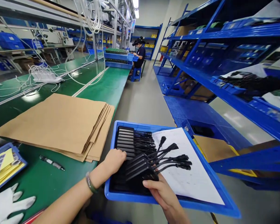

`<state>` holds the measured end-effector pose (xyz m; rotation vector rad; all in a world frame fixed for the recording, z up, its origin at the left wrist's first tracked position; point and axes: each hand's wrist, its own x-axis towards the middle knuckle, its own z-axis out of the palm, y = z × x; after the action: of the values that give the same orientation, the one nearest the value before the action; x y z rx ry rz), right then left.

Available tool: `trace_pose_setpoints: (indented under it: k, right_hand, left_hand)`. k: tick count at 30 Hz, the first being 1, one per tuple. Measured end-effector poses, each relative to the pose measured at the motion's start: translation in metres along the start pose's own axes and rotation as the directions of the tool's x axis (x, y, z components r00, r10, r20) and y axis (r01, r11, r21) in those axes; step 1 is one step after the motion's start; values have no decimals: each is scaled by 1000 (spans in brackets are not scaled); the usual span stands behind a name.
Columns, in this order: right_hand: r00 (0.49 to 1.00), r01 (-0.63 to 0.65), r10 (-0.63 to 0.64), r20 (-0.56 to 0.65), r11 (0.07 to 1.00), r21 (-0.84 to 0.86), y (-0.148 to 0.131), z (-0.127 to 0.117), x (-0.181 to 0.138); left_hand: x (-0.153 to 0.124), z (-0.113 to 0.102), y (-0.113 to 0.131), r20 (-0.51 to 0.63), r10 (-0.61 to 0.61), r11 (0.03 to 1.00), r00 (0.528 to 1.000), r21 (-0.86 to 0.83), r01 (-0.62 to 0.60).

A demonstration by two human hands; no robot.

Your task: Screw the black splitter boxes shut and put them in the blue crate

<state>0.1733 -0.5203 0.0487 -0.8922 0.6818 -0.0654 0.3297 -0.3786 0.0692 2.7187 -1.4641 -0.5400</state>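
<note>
A blue bin [189, 203] holds a row of black rectangular boxes with short cables [125, 141] and a printed white sheet [189, 174]. My right hand [164, 193] grips a tilted group of black cabled boxes [138, 169], thumb on the near end and fingers underneath. Their cables and plugs [179, 158] spread right over the sheet. My left hand [114, 161] is closed at the left end of this group, above the bin's left side. Its fingertips are hidden, so I cannot make out what is in them.
Left of the bin, brown cardboard sheets [58, 121] lie stacked on a green bench [49, 180], with a pen [52, 162], white glove [11, 205] and small blue tray [21, 155] nearby. Blue shelving [196, 70] lines the right. A person [140, 53] sits farther along the bench.
</note>
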Motion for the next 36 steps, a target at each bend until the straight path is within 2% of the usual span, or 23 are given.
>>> trace_pose_setpoints:
  k: [4,7,10,14,17,19,22,24,26,27,28,30,32,33,36]
  right_hand:
    - [998,-67,67,18,997,47,13,14,11]
    - [997,-78,79,-17,994,83,19,16,14]
    - [996,-82,81,20,995,60,15,15,9]
    - [995,0,-2,98,1000,14,2,7,-5]
    - [994,9,-18,109,996,86,-4,-8,-13]
    - [999,-4,-3,43,987,163,-7,-20,-17]
    - [976,83,-44,-211,980,182,-15,-42,-22]
    - [908,212,-183,-378,977,35,-22,-58,-28]
    - [819,292,-368,-440,928,-232,-30,-74,-37]
    - [788,286,-440,-431,881,-377,-33,-80,-42]
    - [781,254,-483,-396,825,-506,-36,-83,-46]
    - [828,184,-488,-276,701,-689,-35,-83,-49]
    - [914,196,-399,-73,591,-782,-26,-72,-40]
    - [939,228,-341,35,544,-807,-16,-64,-31]
    - [940,326,-249,232,464,-824,27,-36,4]
  left_hand:
    - [-10,-7,1,-30,82,975,996,-207,-87]
    - [-17,-6,0,7,154,945,988,-293,-146]
    - [-23,-2,3,23,139,958,990,-255,-128]
    - [-30,-6,8,-4,95,972,996,-217,-93]
    - [-35,-8,11,30,75,993,997,-99,-71]
    - [-36,-6,13,54,95,995,994,-11,-95]
    - [-35,5,21,97,115,983,989,129,-127]
    - [-32,14,29,119,66,974,991,208,-90]
    - [-30,24,36,90,-29,967,996,256,5]
    - [-29,28,38,71,-75,964,995,261,54]
    - [-29,30,40,62,-106,963,992,254,87]
    - [-32,30,39,84,-96,978,992,192,78]
    - [-44,23,34,92,-28,996,995,92,20]
    - [-53,18,30,61,-2,999,998,37,0]
    - [-98,5,22,-89,-5,991,996,-131,-7]
